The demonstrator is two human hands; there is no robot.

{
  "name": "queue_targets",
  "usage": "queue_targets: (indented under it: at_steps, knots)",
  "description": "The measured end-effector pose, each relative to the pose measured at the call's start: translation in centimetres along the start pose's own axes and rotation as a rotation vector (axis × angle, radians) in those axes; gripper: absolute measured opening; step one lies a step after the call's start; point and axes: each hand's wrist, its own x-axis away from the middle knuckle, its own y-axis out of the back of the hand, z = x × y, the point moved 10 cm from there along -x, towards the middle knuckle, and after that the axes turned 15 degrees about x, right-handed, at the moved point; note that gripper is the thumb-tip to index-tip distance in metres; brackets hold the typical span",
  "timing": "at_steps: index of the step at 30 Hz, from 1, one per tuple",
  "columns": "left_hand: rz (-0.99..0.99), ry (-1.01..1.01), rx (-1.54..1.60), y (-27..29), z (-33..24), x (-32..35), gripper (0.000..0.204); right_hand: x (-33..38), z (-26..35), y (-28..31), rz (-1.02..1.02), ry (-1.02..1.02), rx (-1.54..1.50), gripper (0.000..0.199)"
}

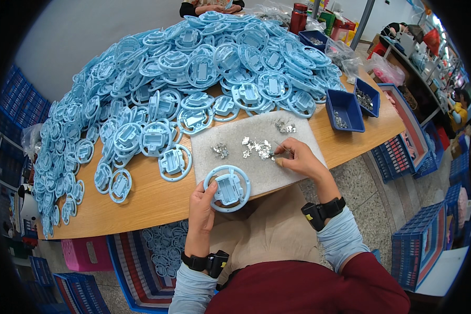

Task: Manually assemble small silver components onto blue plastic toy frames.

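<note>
My left hand [201, 206] grips the left rim of a light blue plastic toy steering wheel [229, 189], whose boxy hollow centre faces up at the mat's front edge. Over the pale felt mat [209, 144], my right hand [297, 158] is closed in a pinch. Something thin and dark shows at its fingertips, too small to name. The fingertips are at the right edge of a spread of small shiny metal pieces [254, 148]. Two smaller clusters, a left pile of metal pieces [220, 150] and a far-right pile of metal pieces [285, 126], also lie on the mat.
A big heap of the same blue wheels [201, 68] covers the table's back and left. Blue bins [345, 111] with metal pieces stand at the right. Below the table is a striped crate [128, 272] of wheels beside a pink stool [86, 255]. Another person [212, 7] sits across.
</note>
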Motion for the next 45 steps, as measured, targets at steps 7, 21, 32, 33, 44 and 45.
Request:
queue_targets:
  at_steps: [7, 21, 32, 33, 44, 45]
  knots:
    - [0.012, -0.004, -0.009, 0.1, 0.0, 0.0, 0.024, 0.1, 0.5, -0.2, 0.045, 0.033, 0.006, 0.027]
    - [-0.008, -0.016, -0.015, 0.0, -0.1, 0.0, 0.023, 0.3, -0.3, -0.2, -0.015, 0.05, -0.026, 0.016]
    - [-0.047, -0.001, -0.012, 0.5, 0.2, -0.3, 0.02, 0.5, -1.9, 0.9, -0.173, -0.093, -0.119, 0.012]
    - [-0.059, -0.012, 0.001, 0.6, 0.1, -0.3, 0.02, 0.4, -1.7, 0.8, -0.168, -0.088, -0.123, 0.012]
    - [-0.084, 0.0, -0.088, 0.9, 0.2, -0.3, 0.021, 0.8, -0.6, 0.7, -0.077, -0.021, -0.089, 0.021]
    - [-0.068, 0.014, -0.088, 0.7, 0.3, -0.2, 0.021, 0.7, -0.9, 1.2, -0.09, -0.035, -0.081, 0.021]
